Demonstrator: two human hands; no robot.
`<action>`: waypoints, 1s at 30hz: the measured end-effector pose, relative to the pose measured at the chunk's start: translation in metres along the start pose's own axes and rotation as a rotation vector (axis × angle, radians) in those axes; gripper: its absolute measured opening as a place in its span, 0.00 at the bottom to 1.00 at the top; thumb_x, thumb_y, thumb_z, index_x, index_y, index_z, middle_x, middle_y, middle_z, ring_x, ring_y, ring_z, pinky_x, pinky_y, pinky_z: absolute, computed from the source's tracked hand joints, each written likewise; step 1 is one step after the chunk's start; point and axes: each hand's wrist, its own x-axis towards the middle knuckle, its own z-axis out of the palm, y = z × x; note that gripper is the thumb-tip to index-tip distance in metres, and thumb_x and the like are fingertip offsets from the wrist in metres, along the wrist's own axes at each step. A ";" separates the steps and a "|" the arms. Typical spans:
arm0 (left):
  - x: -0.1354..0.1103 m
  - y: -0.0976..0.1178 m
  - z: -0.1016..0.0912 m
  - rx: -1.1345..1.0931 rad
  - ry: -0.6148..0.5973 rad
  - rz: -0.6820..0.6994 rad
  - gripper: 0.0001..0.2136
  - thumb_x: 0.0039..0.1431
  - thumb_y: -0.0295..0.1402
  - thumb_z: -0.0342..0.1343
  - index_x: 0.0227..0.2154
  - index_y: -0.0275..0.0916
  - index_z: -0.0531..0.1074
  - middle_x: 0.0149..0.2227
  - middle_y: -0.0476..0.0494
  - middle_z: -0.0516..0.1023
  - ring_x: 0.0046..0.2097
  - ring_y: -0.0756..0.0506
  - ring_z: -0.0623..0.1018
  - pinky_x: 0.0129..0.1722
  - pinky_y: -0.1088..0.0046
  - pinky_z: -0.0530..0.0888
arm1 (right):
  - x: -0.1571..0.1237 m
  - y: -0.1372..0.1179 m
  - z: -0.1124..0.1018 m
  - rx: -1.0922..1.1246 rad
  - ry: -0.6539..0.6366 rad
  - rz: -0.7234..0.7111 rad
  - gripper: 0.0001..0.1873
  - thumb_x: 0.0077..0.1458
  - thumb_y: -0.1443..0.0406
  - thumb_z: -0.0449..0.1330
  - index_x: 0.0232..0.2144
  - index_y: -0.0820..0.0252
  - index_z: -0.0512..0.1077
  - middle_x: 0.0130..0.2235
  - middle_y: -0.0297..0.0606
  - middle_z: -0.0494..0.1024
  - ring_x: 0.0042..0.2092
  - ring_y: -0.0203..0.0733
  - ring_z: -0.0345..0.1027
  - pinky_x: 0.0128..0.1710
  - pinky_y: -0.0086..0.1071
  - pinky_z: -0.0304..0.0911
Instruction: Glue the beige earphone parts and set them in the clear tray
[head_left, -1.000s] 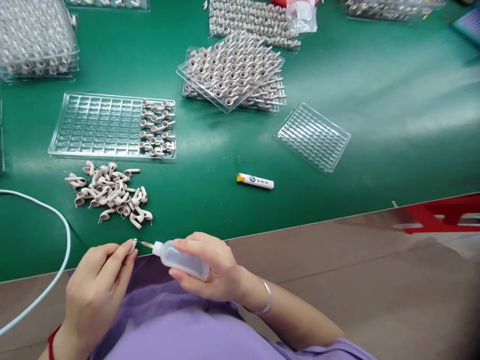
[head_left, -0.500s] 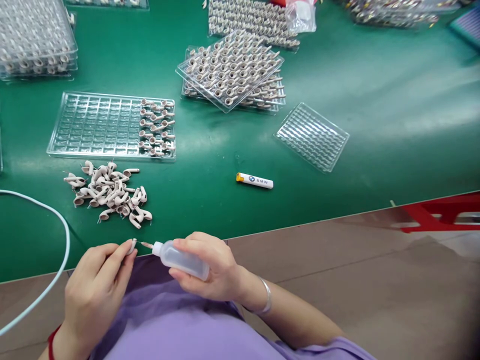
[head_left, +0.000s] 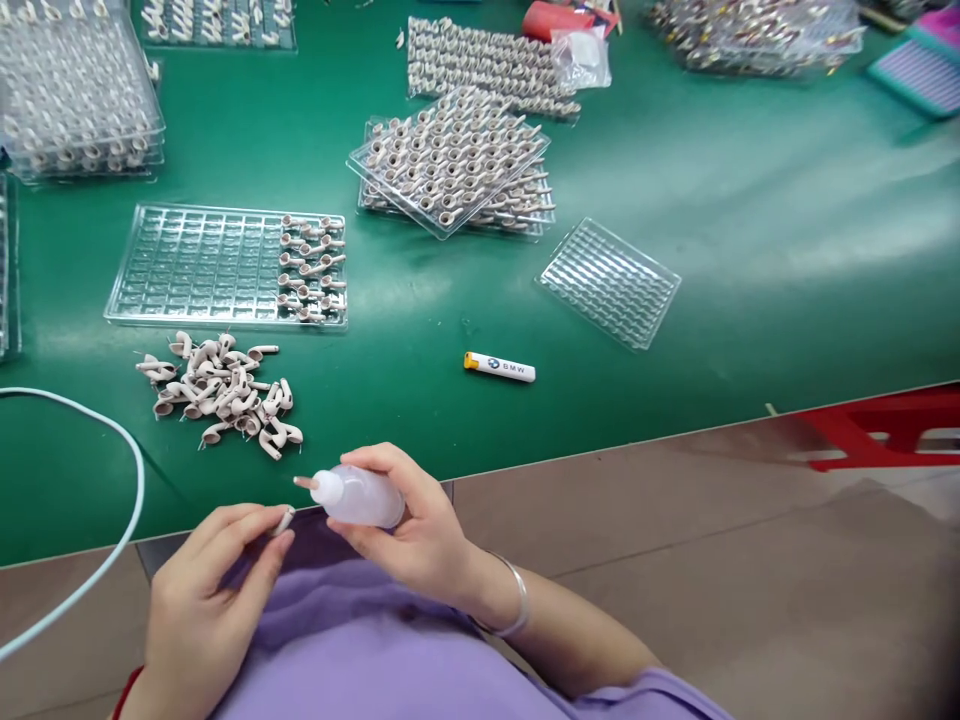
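My right hand is wrapped round a small clear squeeze bottle whose thin nozzle points left. My left hand pinches one small beige earpiece part between thumb and fingers, just below and left of the nozzle tip. Both hands hover over my purple-clothed lap at the front edge of the green table. A loose heap of the same beige parts lies on the table just above my left hand.
A clear tray behind the heap holds a few parts along its right side. Full stacked trays sit mid-table, others at far left. An empty tray, a white lighter and a white cable also lie here.
The bottle's nozzle has drawn back from the part and risen slightly. My left hand dropped a little with the part. The camera view tilted slightly.
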 end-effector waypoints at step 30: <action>-0.013 -0.016 0.054 -1.008 -0.064 -1.057 0.20 0.32 0.46 0.73 0.24 0.36 0.80 0.26 0.40 0.82 0.27 0.43 0.79 0.28 0.67 0.77 | -0.023 0.016 0.023 -0.396 0.025 -0.306 0.11 0.55 0.72 0.55 0.40 0.56 0.66 0.33 0.36 0.72 0.35 0.40 0.65 0.41 0.40 0.60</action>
